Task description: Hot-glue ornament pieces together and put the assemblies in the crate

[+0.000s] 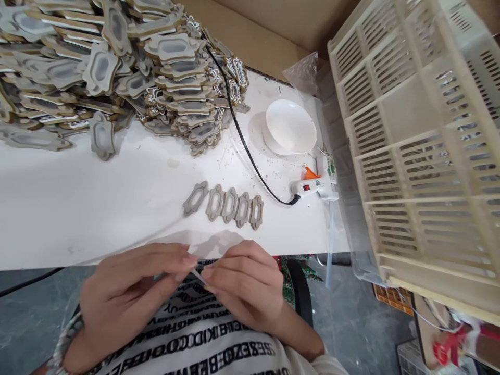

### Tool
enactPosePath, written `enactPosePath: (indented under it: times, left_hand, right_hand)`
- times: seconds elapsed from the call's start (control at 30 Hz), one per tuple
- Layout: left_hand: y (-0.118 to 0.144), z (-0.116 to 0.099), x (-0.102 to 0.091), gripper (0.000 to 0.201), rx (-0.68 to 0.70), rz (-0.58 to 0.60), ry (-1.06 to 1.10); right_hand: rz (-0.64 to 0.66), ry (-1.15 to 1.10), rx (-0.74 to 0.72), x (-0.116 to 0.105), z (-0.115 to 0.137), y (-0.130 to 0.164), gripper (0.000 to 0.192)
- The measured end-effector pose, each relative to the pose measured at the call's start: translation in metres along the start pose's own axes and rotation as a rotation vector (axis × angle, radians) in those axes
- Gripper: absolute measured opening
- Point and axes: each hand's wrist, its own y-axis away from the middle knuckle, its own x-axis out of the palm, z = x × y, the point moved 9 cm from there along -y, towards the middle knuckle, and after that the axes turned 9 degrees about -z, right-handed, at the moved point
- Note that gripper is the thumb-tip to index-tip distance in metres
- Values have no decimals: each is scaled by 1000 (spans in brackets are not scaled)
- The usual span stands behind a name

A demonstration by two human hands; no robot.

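In front of my body, by the table's front edge, my left hand (135,289) and my right hand (250,286) pinch a small, thin, pale flat piece (200,276) between them. It shows nearly edge-on and is mostly covered by my fingers, so its outline cannot be made out. Just beyond my hands, a short row of grey frame-shaped plaques (229,204) lies on the white table (97,208); the leftmost one leans at a slant.
A big heap of similar plaques (172,73) fills the back left. At right are a white bowl (291,127), a white glue gun (312,187) with an orange trigger, and its black cable (244,138). A cream slatted plastic crate (402,130) stands beyond the table's right edge.
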Motion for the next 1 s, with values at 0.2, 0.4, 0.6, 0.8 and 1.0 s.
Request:
enactPosePath:
  times: [0.2,0.4,0.6,0.8,1.0]
  left_hand:
    - [-5,-6,22,10,77,64,66]
    - [-16,-31,48,12,360,43,-179]
    - [-14,-34,83,13,494,110,-430]
    - [-11,-33,88,18,488,169,-448]
    - [-11,-31,88,17,473,174,-427]
  right_hand:
    - [-172,14,58,-22,-4,0,12]
    - [-239,373,53,-55,-21,0,18]
    - [-137,806,-123,-59,-40,-2,15]
    - [-96,862,-160,-54,-47,-2,13]
    - [-93,895,-191,-53,-50,0,17]
